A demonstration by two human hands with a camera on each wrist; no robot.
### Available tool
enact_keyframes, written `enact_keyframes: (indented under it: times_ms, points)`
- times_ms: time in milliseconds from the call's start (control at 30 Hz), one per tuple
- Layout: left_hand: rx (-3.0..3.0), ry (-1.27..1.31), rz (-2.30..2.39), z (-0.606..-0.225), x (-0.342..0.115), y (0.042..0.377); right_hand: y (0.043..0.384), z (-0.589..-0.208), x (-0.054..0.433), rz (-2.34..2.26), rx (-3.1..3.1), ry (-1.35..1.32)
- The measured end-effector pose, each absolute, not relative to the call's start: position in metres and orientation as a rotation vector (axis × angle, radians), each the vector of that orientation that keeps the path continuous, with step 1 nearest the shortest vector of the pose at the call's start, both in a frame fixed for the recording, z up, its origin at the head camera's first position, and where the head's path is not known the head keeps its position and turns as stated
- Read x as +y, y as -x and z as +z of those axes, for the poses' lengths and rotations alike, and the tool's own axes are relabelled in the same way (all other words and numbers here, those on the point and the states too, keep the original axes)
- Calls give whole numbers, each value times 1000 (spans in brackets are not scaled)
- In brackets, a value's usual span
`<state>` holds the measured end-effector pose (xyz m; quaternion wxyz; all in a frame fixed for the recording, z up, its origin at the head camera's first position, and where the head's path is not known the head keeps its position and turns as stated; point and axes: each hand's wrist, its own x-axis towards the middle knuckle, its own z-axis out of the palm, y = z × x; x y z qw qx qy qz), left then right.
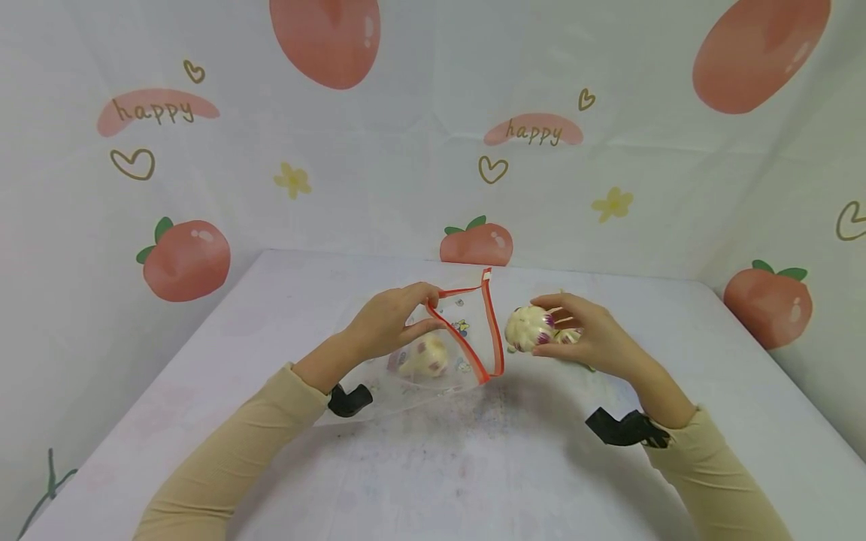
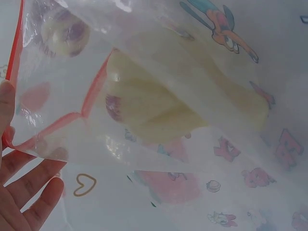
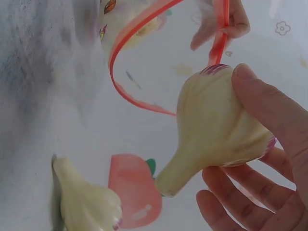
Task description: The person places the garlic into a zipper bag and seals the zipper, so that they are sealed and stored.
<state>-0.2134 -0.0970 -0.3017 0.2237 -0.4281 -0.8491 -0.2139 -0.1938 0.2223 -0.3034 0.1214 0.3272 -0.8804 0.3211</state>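
Note:
My left hand (image 1: 389,321) pinches the red-edged rim of a clear zip bag (image 1: 495,330), and the bag's mouth gapes toward the right. Inside the bag lies a garlic bulb (image 1: 430,358), cream with purple patches; the left wrist view shows it blurred through the plastic. Just right of the mouth, my right hand (image 1: 591,336) holds a second garlic bulb (image 3: 216,115) between thumb and fingers, outside the bag. Another garlic bulb (image 3: 89,202) rests on the table, partly hidden behind the right hand in the head view.
The white table (image 1: 433,473) carries faint smudges. Behind it hangs a white backdrop cloth (image 1: 406,150) printed with peaches, hearts and "happy". A black strap (image 1: 625,428) hangs at the right wrist and another black strap (image 1: 349,400) at the left.

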Motion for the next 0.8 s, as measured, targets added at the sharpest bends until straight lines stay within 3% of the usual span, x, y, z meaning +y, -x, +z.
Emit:
enact_keyframes:
  times_ms: [800]
  points:
    - [-2310,1203,-588,-301,-96,214,195,-305,194,1033,-2616,-1033]
